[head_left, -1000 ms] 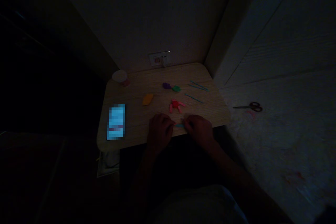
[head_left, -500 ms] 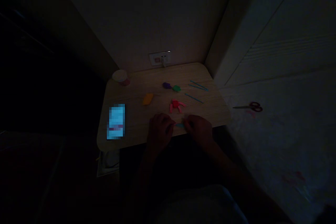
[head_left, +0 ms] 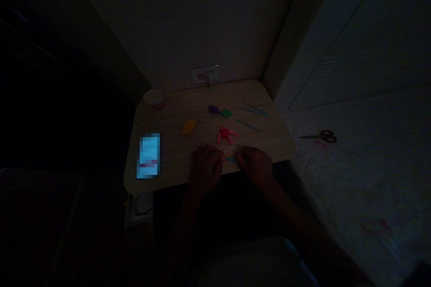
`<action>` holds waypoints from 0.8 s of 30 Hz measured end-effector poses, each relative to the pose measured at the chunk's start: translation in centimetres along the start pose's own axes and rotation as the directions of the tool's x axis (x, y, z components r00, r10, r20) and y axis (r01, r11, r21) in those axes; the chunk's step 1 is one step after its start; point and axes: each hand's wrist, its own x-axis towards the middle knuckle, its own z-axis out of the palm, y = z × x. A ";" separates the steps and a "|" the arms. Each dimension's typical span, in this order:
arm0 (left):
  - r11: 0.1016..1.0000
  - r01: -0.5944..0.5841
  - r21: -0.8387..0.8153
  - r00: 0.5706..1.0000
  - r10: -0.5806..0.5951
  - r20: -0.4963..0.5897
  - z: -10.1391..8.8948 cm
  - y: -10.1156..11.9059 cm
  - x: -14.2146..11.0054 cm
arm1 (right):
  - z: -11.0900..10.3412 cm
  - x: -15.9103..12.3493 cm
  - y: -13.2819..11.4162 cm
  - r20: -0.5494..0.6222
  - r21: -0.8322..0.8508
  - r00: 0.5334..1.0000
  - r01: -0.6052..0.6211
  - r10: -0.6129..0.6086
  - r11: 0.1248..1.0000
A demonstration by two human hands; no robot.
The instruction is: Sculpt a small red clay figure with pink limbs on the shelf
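Observation:
At the table's front edge, my left hand (head_left: 206, 163) is closed, its fingertips pinching a small pink piece (head_left: 222, 158) that looks like modelling clay. Beside it my right hand (head_left: 255, 164) is closed around one end of a small blue modelling tool (head_left: 230, 159), whose flat tip points at the pink piece. Dimness hides whether the two touch. Just beyond my hands lies a red and pink clay figure (head_left: 225, 133), a round body with several limb-like strips. Farther back are a purple clay lump (head_left: 213, 109), a green clay lump (head_left: 226, 113) and an orange clay lump (head_left: 189, 127).
A phone with a lit screen (head_left: 148, 156) lies at the table's left. Behind it stands a pale tub (head_left: 153, 97). Thin blue sticks (head_left: 248, 125) lie at the right. Scissors (head_left: 318, 136) rest on a pale surface beyond the table (head_left: 171, 157). A wall socket (head_left: 204, 75) sits behind.
The picture has grown slightly darker. The pink piece and the blue tool have shifted very slightly between my fingers; both hands stay in almost the same place.

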 end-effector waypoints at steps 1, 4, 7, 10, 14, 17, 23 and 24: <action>1.000 0.000 0.005 1.000 0.000 0.000 0.0 0.0 0.0 | 0.0 0.0 0.0 0.007 -0.002 1.000 0.000 0.000 1.000; 1.000 0.000 0.018 1.000 0.000 0.000 0.0 0.0 0.1 | -0.2 0.0 0.0 0.016 0.019 1.000 -0.006 0.006 1.000; 1.000 -0.002 0.014 1.000 0.002 -0.004 0.1 -0.1 0.2 | -0.2 -0.1 0.2 -0.018 0.063 1.000 -0.022 0.023 0.998; 1.000 -0.009 0.008 1.000 0.009 -0.003 0.2 -0.3 0.1 | -0.1 -0.2 0.3 -0.043 0.070 0.999 -0.012 0.015 0.997; 1.000 -0.012 0.011 1.000 0.012 -0.010 0.3 -0.3 0.1 | 0.1 -0.1 0.3 -0.030 0.015 0.999 0.016 -0.016 1.000; 1.000 -0.018 0.015 1.000 0.018 -0.012 0.2 -0.2 0.0 | 0.0 -0.1 0.3 -0.032 0.023 0.999 0.023 -0.022 0.999; 1.000 -0.013 0.009 1.000 0.013 -0.017 0.3 -0.3 -0.1 | -0.3 -0.2 1.3 -0.033 0.092 0.986 0.166 -0.164 0.982; 1.000 -0.013 0.012 1.000 0.013 -0.016 0.4 -0.3 0.0 | -0.4 -0.1 1.5 -0.023 0.096 0.978 0.210 -0.208 0.973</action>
